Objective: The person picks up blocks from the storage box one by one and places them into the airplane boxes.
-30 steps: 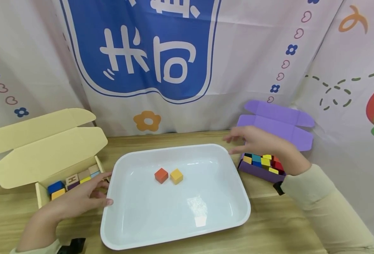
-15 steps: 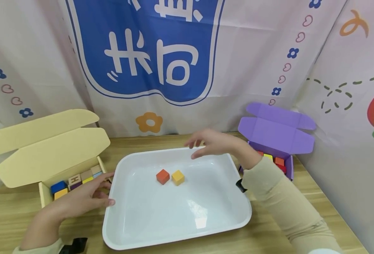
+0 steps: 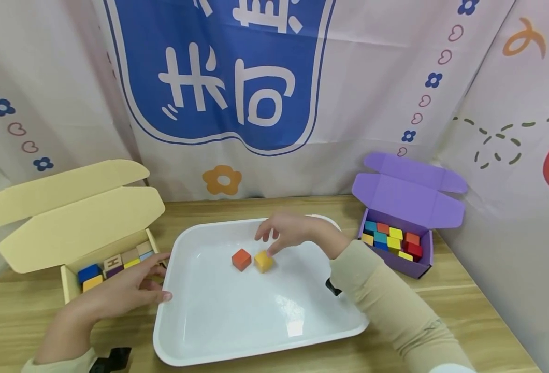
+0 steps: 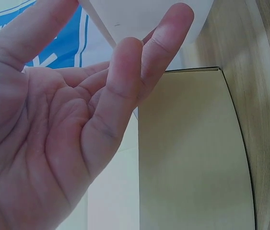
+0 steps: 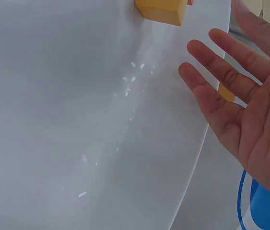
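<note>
A white tray (image 3: pixel 223 321) lies on the wooden table, with an orange-red cube (image 3: pixel 241 260) and a yellow cube (image 3: pixel 263 262) side by side in it. My right hand (image 3: pixel 290 229) hovers over the tray's far side, thumb tip close by the yellow cube. In the right wrist view its fingers (image 5: pixel 210 55) are spread and relaxed, and the yellow cube (image 5: pixel 162 10) lies beyond them, ungripped. At the tray's left wall my left hand (image 3: pixel 120 290) rests with loose fingers, thumb over the rim. The left wrist view shows its palm (image 4: pixel 53 120) holding nothing.
A cream box (image 3: pixel 66 282) stands open at left behind my left hand, holding several coloured and plain blocks. To the right, an open purple box (image 3: pixel 407 267) contains several coloured blocks. A printed curtain (image 3: pixel 367 93) hangs behind the table (image 3: pixel 447 305).
My right hand has moved left from the purple box, over the tray's far rim, and down to the yellow cube. My left hand stays at the tray's left rim.
</note>
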A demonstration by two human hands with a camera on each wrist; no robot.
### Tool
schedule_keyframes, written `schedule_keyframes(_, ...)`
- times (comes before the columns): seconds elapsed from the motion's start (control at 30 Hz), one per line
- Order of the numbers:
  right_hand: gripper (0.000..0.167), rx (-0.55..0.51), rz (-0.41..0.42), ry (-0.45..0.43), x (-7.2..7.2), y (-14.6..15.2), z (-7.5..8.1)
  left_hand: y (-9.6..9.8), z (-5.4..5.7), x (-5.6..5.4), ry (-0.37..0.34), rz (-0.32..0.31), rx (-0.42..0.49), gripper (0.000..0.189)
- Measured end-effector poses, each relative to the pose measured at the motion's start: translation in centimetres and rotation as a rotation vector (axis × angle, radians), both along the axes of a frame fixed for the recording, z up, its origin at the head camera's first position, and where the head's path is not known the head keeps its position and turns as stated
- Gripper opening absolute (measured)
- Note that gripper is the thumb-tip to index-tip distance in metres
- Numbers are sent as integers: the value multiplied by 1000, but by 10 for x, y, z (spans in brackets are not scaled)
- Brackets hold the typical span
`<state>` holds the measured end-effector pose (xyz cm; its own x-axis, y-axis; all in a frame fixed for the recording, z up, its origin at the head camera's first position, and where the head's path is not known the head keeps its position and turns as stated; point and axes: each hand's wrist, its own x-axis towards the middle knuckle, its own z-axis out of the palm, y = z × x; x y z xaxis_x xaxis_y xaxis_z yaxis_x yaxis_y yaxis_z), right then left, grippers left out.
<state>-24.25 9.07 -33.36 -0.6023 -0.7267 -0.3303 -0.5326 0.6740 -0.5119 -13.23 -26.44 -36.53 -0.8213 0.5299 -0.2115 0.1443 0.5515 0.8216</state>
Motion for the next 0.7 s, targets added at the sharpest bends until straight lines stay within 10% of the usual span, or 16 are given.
schedule_keyframes(0.7, 21, 182, 29, 76, 9, -20, -26, 1, -2, -1, -3, -12, -4, 84)
